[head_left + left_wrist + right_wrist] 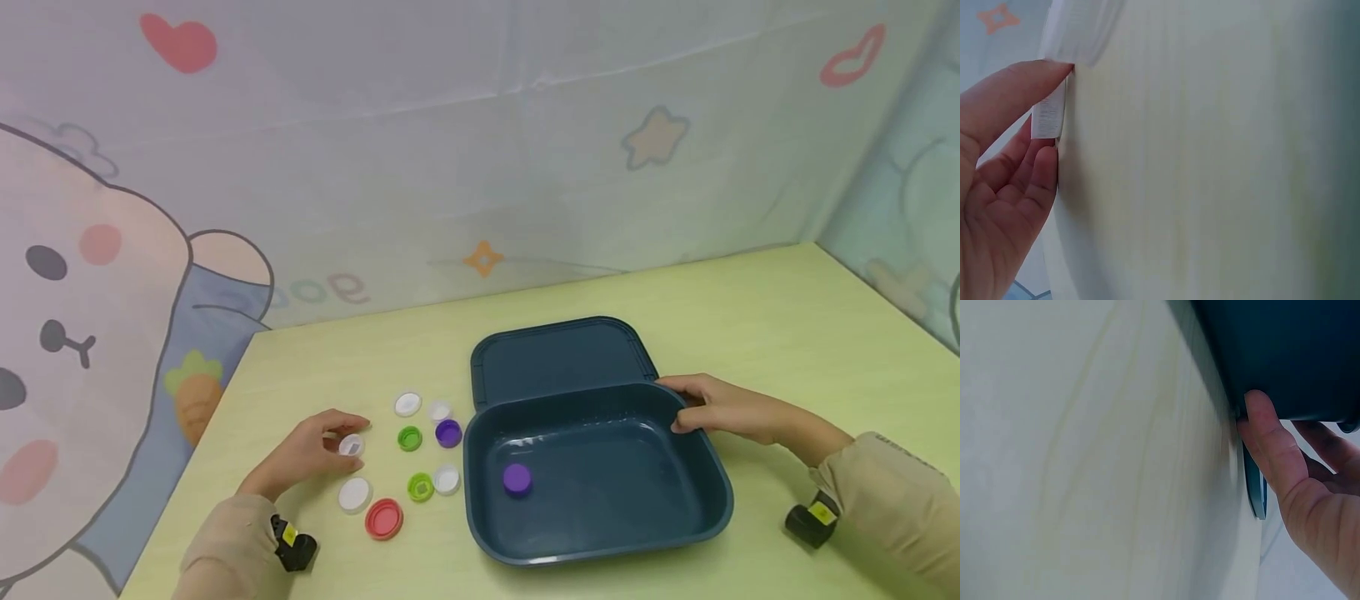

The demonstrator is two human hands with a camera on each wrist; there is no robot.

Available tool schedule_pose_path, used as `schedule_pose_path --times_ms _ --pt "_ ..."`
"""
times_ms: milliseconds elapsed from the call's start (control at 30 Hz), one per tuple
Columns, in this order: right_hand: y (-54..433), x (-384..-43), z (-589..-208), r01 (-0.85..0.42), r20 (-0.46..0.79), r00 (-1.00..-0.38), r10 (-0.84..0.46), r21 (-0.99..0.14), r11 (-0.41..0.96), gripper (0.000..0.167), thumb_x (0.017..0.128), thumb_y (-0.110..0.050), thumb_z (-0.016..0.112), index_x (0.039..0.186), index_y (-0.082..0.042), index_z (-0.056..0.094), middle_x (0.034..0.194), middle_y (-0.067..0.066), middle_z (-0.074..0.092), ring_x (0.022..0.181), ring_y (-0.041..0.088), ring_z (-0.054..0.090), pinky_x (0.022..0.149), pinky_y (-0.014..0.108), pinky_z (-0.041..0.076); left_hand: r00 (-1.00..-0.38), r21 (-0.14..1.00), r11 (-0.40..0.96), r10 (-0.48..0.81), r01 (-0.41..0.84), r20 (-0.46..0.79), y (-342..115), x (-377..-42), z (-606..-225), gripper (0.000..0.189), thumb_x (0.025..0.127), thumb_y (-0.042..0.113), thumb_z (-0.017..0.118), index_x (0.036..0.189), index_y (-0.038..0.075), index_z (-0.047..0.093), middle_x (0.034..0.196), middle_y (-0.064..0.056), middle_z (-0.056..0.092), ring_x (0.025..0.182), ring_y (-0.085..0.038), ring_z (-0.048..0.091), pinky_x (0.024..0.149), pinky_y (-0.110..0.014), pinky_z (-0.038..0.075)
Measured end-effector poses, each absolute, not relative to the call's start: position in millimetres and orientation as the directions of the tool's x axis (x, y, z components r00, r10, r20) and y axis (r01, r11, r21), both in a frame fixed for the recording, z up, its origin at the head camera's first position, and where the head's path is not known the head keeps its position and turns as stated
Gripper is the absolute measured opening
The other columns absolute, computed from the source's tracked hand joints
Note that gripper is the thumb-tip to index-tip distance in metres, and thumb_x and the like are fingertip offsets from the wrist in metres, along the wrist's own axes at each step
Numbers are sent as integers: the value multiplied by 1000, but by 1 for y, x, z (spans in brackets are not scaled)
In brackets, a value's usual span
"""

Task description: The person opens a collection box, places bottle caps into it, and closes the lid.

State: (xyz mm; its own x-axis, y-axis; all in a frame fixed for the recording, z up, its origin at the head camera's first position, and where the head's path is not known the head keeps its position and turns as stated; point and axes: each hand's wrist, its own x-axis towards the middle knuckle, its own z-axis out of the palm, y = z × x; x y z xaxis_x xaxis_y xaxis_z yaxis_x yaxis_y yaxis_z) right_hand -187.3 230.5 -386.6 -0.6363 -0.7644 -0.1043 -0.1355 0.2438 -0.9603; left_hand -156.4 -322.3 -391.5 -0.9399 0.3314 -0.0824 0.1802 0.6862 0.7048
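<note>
A small clear-white bottle cap [351, 446] sits on the table between the thumb and fingers of my left hand [303, 452]. The left wrist view shows the white ribbed side of this cap [1049, 115] between thumb and fingers, with another white cap [1079, 28] nearer the camera. My right hand [738, 412] grips the back right corner of a dark blue plastic box [600, 552]. Its thumb lies against the box's outer wall in the right wrist view. Inside the box, toward the left, is a purple cap [517, 480].
More caps lie left of the box, among them a red cap [384, 519], a green cap [409, 438], a purple one [448, 433] and a white one [355, 495]. Behind the box lies its dark blue lid [558, 362]. A printed cloth [450, 150] hangs at the table's back edge.
</note>
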Motion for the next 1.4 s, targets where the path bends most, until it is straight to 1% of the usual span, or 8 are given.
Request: schedule_pose_path --times_ms 267,367,467,633,933,1233,1400 --pt "230 -187 -386 -124 -99 -636 -765 -966 228 53 90 -5 49 137 11 31 122 21 51 103 16 56 83 30 50 -950 737 664 295 127 -102 -321 -154 -389 35 76 10 76 109 3 65 108 -10 60 93 -22 54 84 -33 47" --pt "230 -187 -387 -122 -98 -635 -766 -967 225 52 90 -4 49 137 12 32 122 21 51 102 17 56 83 30 50 -952 740 661 289 121 -103 -320 -154 -389 33 76 10 76 107 3 65 106 -9 61 92 -21 54 84 -33 48" --pt "230 -187 -388 -124 -95 -635 -767 -967 222 51 90 -4 49 136 12 33 120 21 52 101 17 56 83 31 50 -951 731 670 292 129 -99 -319 -155 -390 33 75 9 76 106 4 66 105 -8 61 92 -21 54 84 -34 48" --pt "230 -187 -388 -129 -92 -636 -766 -966 223 49 90 -4 49 134 11 35 118 20 53 100 18 57 82 31 50 -951 717 686 288 124 -112 -317 -158 -392 31 74 10 76 104 6 67 102 -6 62 91 -21 54 80 -32 49" --pt "231 -187 -388 -135 -89 -632 -770 -965 223 49 90 -4 48 135 11 35 119 17 54 101 17 56 83 30 50 -960 705 706 239 71 -143 -310 -155 -390 33 73 13 78 104 7 67 105 -7 62 86 -19 56 75 -31 48" --pt "231 -188 -388 -146 -86 -627 -774 -963 226 49 91 -3 48 135 12 34 120 20 53 101 18 57 84 30 50 -963 692 717 237 83 -129 -306 -156 -388 31 73 11 78 102 7 69 102 -6 62 87 -20 56 78 -31 49" --pt "230 -188 -388 -133 -79 -617 -783 -970 203 51 91 -3 48 136 13 31 122 18 53 104 18 57 85 30 49 -966 682 727 226 82 -125 -305 -156 -388 30 73 11 78 102 8 69 98 -4 63 86 -19 56 78 -29 49"
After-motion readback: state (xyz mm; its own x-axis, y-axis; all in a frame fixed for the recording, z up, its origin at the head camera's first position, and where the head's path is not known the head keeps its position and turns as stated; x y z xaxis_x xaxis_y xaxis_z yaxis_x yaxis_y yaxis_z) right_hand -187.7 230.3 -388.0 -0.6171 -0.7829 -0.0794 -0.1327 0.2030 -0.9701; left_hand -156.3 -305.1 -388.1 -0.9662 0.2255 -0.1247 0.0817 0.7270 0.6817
